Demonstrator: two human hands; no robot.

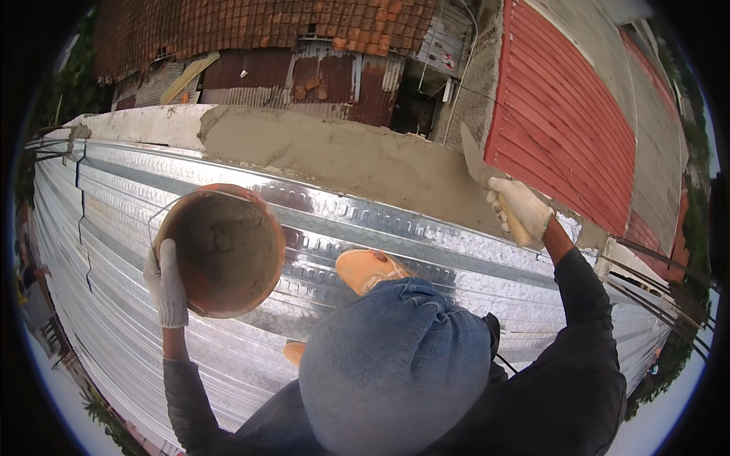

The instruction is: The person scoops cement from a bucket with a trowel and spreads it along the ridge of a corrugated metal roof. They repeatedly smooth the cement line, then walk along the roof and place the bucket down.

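We have the trowel (pixel 473 156) at the right end of a band of wet grey mortar (pixel 319 152) smeared along the low wall (pixel 163 128); whether the blade touches the mortar we cannot tell. Its long axis runs aslant: the blade tip points away from us and a little left, the butt of its wooden handle back towards us and to the right. Our right hand (pixel 523 207), in a white knitted glove, has its grip closed around that handle. Our left hand (pixel 166 285), gloved alike, has its grip clamped on the left rim of an orange-brown bucket (pixel 279 247), whose mouth faces up at us with grey mortar inside.

Below us spreads shiny, ribbed metal sheeting (pixel 319 251), its ribs running roughly left to right alongside the wall. A tan shoe (pixel 357 270) shows on it, just past our denim-covered knee (pixel 395 357).

We are outdoors: beyond the wall, a clay-tile roof (pixel 228 30) slopes above rusty metal sheets (pixel 243 71), where a yellowish board (pixel 188 77) lies slanted. On the right stretches a red ribbed roof (pixel 563 114), and dark greenery (pixel 72 76) shows at the far left.
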